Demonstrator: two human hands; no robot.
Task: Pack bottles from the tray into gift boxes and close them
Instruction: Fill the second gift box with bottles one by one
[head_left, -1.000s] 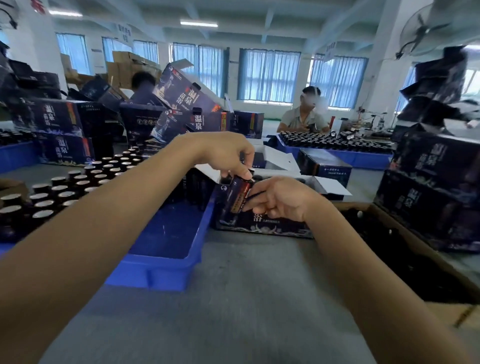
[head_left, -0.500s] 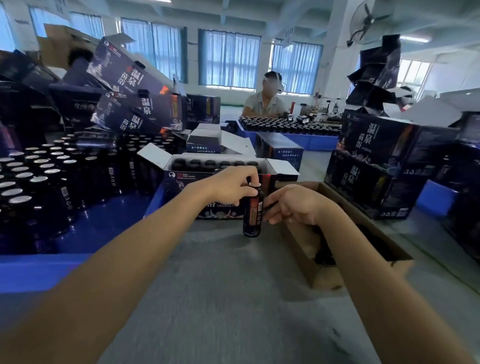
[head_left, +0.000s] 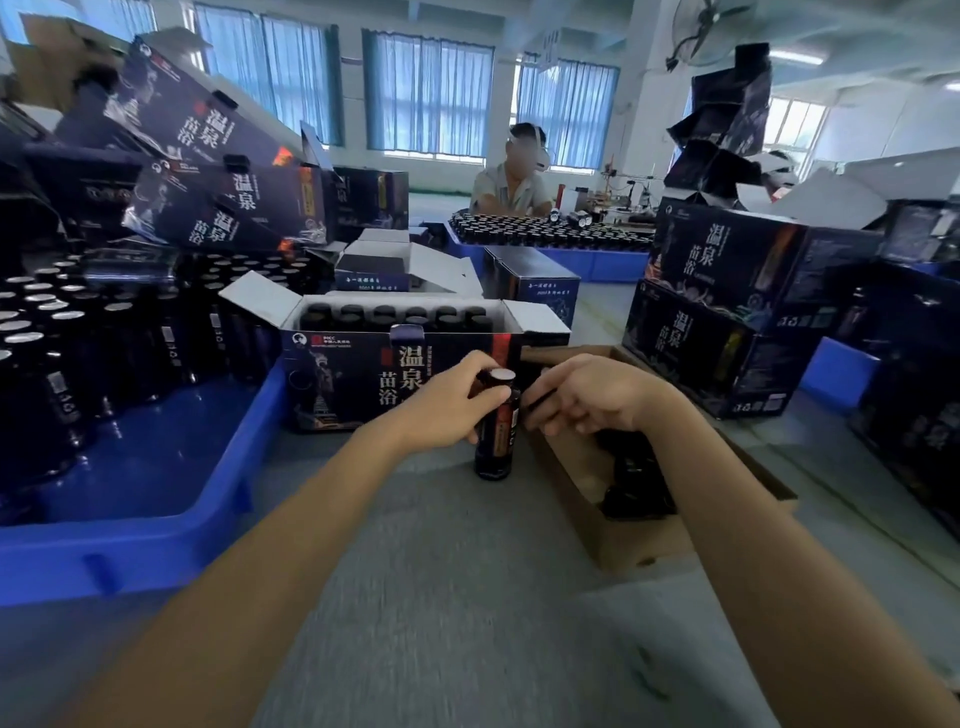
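Gripping the bottle (head_left: 496, 436) round its neck, just under the cap, the left hand (head_left: 457, 400) has it upright on the grey table (head_left: 441, 597), long axis vertical, right in front of the open gift box (head_left: 363, 379), which already has rows of bottles in it. On the other side the right hand (head_left: 587, 397) sits just beside the bottle, fingers curled; can't tell if they touch it or pinch sth dark. The box opening is behind & above the cap, so the next move prob needs a lift up & away, led by the left hand. The blue tray (head_left: 156, 545) lies left, a cardboard box (head_left: 623, 540) right
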